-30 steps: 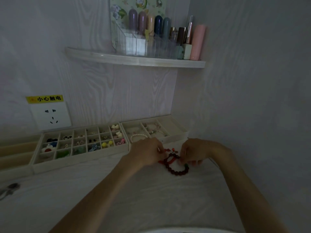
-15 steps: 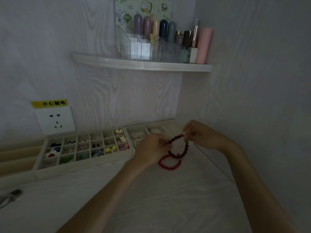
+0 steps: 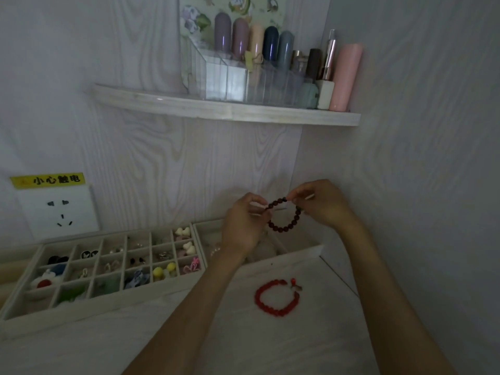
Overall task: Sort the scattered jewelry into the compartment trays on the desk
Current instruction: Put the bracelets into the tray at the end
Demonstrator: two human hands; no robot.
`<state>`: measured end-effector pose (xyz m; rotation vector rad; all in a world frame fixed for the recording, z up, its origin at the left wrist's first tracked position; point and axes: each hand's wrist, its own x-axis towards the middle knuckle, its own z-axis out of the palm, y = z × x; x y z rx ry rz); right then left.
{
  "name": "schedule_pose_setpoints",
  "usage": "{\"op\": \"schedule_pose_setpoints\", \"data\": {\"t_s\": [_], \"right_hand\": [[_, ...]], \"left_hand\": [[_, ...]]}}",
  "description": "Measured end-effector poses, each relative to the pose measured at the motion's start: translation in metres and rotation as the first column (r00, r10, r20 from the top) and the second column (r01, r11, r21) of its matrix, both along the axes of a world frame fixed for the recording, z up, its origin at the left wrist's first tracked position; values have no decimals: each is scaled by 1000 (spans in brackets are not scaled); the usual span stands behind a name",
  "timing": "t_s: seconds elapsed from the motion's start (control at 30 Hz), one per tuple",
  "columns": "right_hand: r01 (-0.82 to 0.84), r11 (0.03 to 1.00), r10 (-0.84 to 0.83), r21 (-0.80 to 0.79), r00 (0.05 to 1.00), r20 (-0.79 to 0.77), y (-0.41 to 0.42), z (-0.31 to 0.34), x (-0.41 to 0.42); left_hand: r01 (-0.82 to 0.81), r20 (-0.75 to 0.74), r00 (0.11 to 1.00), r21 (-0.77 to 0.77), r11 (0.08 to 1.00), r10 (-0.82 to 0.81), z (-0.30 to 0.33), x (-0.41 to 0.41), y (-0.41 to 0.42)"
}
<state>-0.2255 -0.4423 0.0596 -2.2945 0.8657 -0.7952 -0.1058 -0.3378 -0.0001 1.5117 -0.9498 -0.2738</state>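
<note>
A dark red bead bracelet (image 3: pixel 286 223) hangs in the air above the right compartment tray (image 3: pixel 297 254). My left hand (image 3: pixel 243 226) pinches its left side and my right hand (image 3: pixel 322 204) pinches its upper right. A bright red bead bracelet (image 3: pixel 276 299) lies flat on the desk in front of that tray, apart from both hands. To the left stands a tray of small compartments (image 3: pixel 108 304) holding earrings, pom-poms and other small pieces.
A curved wall shelf (image 3: pixel 230 109) above the trays carries a clear organiser and several bottles. A wall socket (image 3: pixel 56 212) with a yellow label sits at the left. Another tray edge (image 3: pixel 10 269) shows at the far left. The side wall runs close on the right.
Both hands lifted the dark red bracelet off the desk and carried it up and back over the right tray. The bright red bracelet stayed on the desk.
</note>
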Motion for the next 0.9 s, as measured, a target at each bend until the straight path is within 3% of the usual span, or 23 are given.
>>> {"op": "schedule_pose_setpoints", "data": {"t_s": [0.13, 0.3, 0.47, 0.7, 0.83, 0.9], "right_hand": [[124, 977, -146, -174, 982, -121, -9, -14, 10], [124, 967, -185, -223, 943, -276, -8, -30, 15], [84, 983, -147, -164, 893, -426, -4, -36, 17], [64, 998, -39, 25, 826, -562, 2, -20, 13], [78, 991, 11, 107, 756, -655, 0, -23, 14], [95, 989, 0, 113, 765, -644, -2, -24, 16]], "left_hand": [[-82, 215, 975, 95, 992, 60, -8, 0, -17], [-137, 462, 887, 271, 953, -3, -13, 8, -30], [-226, 628, 778, 306, 925, -18, -18, 15, -29], [-189, 671, 724, 414, 890, -158, -6, 20, -19], [-152, 642, 700, 562, 813, -312, -7, 17, -21], [-150, 637, 684, 600, 786, -356, -9, 14, -22]]}}
